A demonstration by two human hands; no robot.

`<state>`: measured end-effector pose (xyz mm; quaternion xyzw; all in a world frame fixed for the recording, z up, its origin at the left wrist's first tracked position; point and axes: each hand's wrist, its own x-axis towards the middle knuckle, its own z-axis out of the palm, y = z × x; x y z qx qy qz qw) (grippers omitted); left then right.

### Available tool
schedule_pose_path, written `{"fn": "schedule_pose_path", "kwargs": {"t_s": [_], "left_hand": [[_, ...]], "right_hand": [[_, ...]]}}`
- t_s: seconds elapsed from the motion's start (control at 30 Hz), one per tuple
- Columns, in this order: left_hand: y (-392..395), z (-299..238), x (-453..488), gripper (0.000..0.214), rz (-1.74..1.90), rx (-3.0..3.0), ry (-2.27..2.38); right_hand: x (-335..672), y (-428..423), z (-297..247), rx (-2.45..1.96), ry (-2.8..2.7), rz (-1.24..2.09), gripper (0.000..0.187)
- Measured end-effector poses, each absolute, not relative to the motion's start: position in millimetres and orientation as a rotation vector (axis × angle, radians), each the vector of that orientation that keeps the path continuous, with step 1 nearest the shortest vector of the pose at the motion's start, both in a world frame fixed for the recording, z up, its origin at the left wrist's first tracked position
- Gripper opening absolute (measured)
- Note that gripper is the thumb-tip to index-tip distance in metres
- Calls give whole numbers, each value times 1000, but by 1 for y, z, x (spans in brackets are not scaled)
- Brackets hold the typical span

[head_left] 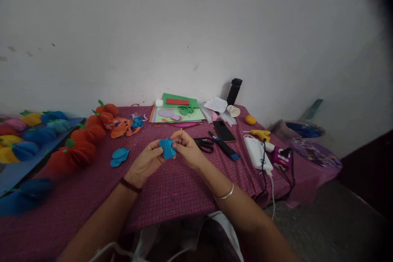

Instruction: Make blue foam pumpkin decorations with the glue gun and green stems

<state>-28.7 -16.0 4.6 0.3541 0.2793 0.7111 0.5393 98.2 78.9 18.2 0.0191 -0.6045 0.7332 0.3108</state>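
Note:
Both hands meet over the middle of a table covered with a red checked cloth (pixel 172 196). My left hand (pixel 146 163) and my right hand (pixel 187 147) pinch a small blue foam piece (pixel 167 148) between their fingers, holding it just above the cloth. A few loose blue foam cut-outs (pixel 119 156) lie on the cloth to the left of my left hand. Black scissors (pixel 205 144) rest just right of my right hand.
Orange foam pumpkins (pixel 82 139) line the left side, with blue, yellow and pink ones (pixel 27 131) beyond. Coloured foam sheets (pixel 178 110), orange scraps (pixel 123 126), a phone (pixel 224 131), a black flask (pixel 234 91), a white power bank (pixel 257 152) and a glue gun (pixel 260 134) lie at the back and right.

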Motion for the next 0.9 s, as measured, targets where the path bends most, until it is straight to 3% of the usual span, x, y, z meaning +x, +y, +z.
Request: {"fn": "schedule_pose_path", "kwargs": {"t_s": [0.17,0.37,0.9], "left_hand": [[-15,1,-29,24,1712,776,732],[-16,1,-29,28,1708,747,752],[-16,-1,-29,31,1689,748,733]], "right_hand": [[105,82,23,58,-1761,1804,35],[106,80,24,19,-1775,1840,41],[103,78,23,-19,-1643,1906,36]]}}
